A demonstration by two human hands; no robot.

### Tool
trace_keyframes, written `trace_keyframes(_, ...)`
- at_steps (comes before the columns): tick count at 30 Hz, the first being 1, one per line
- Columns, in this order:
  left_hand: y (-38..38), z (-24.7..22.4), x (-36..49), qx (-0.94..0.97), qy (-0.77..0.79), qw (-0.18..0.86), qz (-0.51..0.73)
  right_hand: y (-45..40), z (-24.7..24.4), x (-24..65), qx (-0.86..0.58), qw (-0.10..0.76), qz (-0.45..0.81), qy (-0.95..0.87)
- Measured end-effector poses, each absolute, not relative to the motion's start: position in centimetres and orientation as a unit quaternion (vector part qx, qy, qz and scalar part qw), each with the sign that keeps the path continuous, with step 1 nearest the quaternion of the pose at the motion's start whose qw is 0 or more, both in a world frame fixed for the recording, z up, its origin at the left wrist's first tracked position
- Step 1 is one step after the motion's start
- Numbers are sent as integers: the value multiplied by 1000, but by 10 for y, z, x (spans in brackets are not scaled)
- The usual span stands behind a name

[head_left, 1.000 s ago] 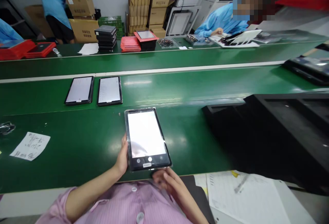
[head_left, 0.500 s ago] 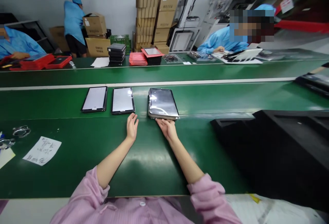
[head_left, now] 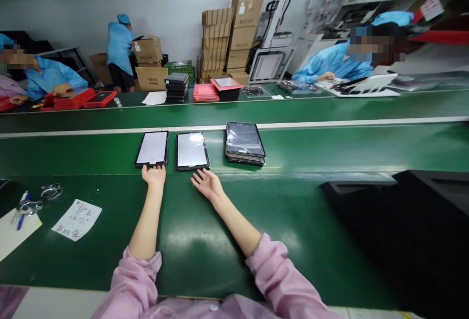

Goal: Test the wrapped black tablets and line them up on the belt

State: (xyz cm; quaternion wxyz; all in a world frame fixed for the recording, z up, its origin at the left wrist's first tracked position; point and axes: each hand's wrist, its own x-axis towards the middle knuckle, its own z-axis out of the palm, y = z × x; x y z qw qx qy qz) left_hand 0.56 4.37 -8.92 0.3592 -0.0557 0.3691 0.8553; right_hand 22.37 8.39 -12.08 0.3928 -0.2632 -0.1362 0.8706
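Left hand at the near edge of the left tablet, can't tell if gripping; right hand empty and spread, just off the middle tablet. Both tablets sit toward the far edge of the bench. Probably pickup; next needs a secure edge grip.

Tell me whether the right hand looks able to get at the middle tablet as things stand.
Likely yes: the right hand is open and empty, close by the near edge of the middle tablet, and nothing shows between them.
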Motion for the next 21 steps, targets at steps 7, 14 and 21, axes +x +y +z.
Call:
trace_keyframes(7, 34, -88, -6, -22, 280, 458, 844, 112, -113, 215, -208, 445, 863, -118)
trace_keyframes(14, 34, -91, 0, -6, 255, 512, 820, 113, -106, 227, -171, 438, 874, -120)
trace_keyframes(21, 8, -87, 16, 13, 267, 552, 790, 110, -90, 232, -144, 472, 858, -143)
